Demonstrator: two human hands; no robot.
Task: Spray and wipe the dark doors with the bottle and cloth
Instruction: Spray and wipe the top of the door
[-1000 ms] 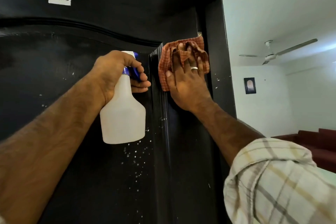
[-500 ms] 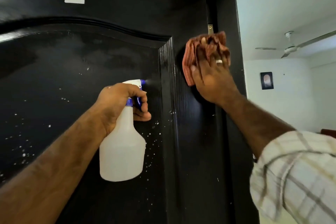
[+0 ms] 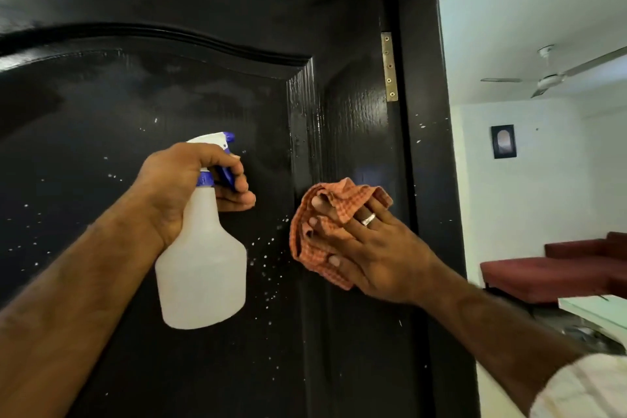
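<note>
Gripping the spray bottle [image 3: 203, 258] by its neck, finger on the blue trigger, the left hand [image 3: 183, 187] aims at the dark door [image 3: 169, 85]; its contents cannot be made out. Alongside, the right hand [image 3: 373, 254] presses a bunched checked cloth [image 3: 325, 231] against the door's droplet-flecked stile, below the brass hinge [image 3: 388, 66].

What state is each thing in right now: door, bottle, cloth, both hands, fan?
Door: wet sheen near the hinge, white droplets lower down.
Spray bottle: upright, nozzle facing the door, contents not visible.
Cloth: bunched, pressed on the door.
Left hand: grip round the bottle neck, finger on the trigger.
Right hand: holds the cloth against the door.
Ceiling fan: blades sharp, apparently off.
</note>
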